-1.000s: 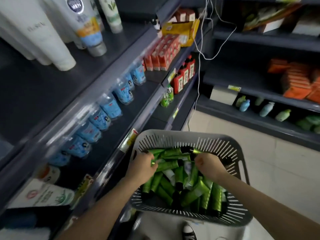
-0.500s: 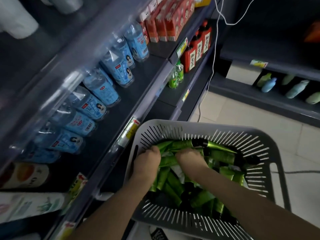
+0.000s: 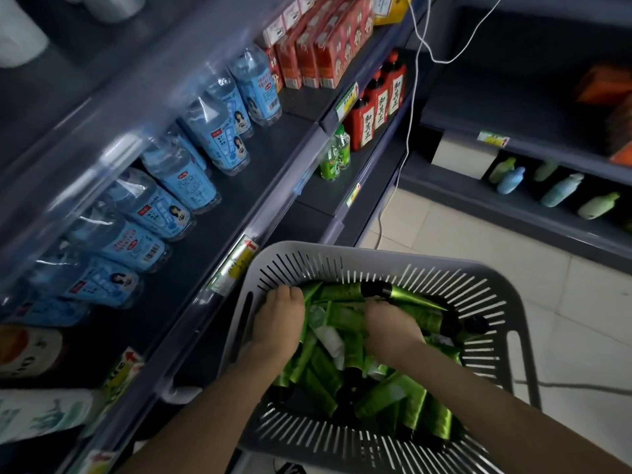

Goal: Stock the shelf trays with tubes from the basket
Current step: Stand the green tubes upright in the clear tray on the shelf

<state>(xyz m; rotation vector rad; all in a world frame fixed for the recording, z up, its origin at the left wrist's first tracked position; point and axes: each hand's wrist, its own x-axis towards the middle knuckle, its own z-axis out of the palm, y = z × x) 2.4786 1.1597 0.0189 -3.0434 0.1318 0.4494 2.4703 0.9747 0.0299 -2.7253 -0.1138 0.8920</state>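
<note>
A grey slotted basket (image 3: 478, 285) in front of me holds a heap of several green tubes (image 3: 403, 401) with black caps. Both my hands are down inside it. My left hand (image 3: 280, 323) is at the basket's left side, fingers curled down into the green tubes. My right hand (image 3: 390, 331) is near the middle, fingers curled around green tubes at the top of the pile. The fingertips of both hands are buried among the tubes.
Dark shelves (image 3: 273, 200) run along my left with blue-labelled water bottles (image 3: 191, 179), red cartons (image 3: 318, 53), red-labelled bottles (image 3: 376, 107) and small green bottles (image 3: 337, 155). White cables (image 3: 413, 97) hang down. Another shelf with pastel bottles (image 3: 561, 195) stands at the right over tiled floor (image 3: 444, 234).
My view has tilted down and closer to the shelves. Both hands have dug deeper into the tubes, the right hand shifting left toward the middle of the basket.
</note>
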